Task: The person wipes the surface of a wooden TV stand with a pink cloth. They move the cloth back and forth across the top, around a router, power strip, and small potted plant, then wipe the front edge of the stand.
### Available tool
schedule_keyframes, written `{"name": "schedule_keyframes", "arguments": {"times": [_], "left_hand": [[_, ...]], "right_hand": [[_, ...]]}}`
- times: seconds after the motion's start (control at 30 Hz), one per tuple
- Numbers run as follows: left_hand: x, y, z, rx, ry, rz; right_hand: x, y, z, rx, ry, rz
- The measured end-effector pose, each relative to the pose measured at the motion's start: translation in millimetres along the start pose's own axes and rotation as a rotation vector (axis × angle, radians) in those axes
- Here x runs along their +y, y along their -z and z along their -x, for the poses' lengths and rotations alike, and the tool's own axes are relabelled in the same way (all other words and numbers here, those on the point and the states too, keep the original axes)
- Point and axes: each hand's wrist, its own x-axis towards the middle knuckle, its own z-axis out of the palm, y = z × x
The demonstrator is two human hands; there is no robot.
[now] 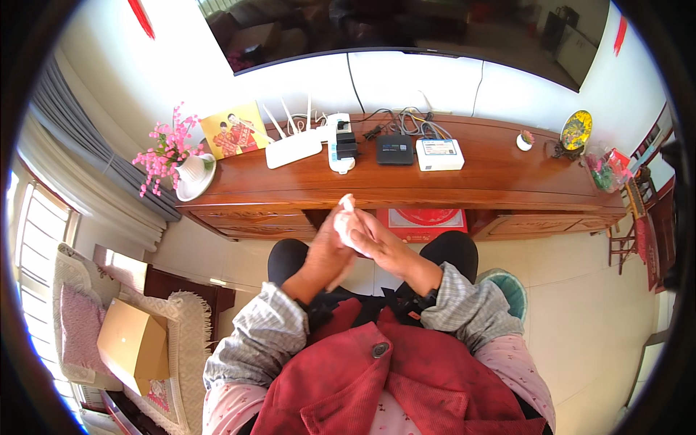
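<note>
My left hand [325, 254] and my right hand [390, 246] are pressed together in front of my knees, near the front edge of a brown wooden TV cabinet [500, 187]. Their fingers overlap, and the left hand is blurred. The upper part of the clasp is very bright and pinkish white. I cannot tell whether that is lit fingers or a pale crumpled thing between the palms. On the cabinet top beyond stand a white router [293, 149], a white power strip [341, 162] with black adapters, a black set-top box [395, 150] and a white box [440, 155].
Pink flowers in a white vase [191, 169] stand at the cabinet's left end. A small potted plant [524, 141] and a decorative plate [576, 130] are on the right. A red box [424, 224] sits below; a green bin [508, 291] is beside my right leg. A cardboard box [128, 340] rests at left.
</note>
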Motion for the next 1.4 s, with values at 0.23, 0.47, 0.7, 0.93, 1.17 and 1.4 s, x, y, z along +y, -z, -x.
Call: {"name": "schedule_keyframes", "arguments": {"times": [0.23, 0.47, 0.7, 0.93, 1.17, 1.4], "left_hand": [[-18.0, -7.5, -13.0, -0.329, -0.123, -0.362], [-85.5, 54.3, -51.3, 0.015, 0.171, -0.599], [-123.7, 84.3, -58.1, 0.081, 0.144, -0.912], [-144.4, 85.3, -91.9, -0.055, 0.356, -0.983], [-149.6, 83.7, -98.4, -0.118, 0.35, -1.073], [-147.8, 86.6, -100.6, -0.152, 0.369, -1.067]], "right_hand": [[30.6, 84.4, 16.2, 0.31, -0.09, -0.357], [14.6, 324.9, 60.0, 0.951, 0.125, 1.052], [34.4, 326.3, 7.5, 0.699, 0.212, 1.399], [43.6, 235.2, -30.7, 0.554, 0.286, 1.518], [3.2, 321.3, -8.9, 0.568, 0.101, 1.41], [16.6, 290.6, -23.5, 0.477, 0.252, 1.542]]}}
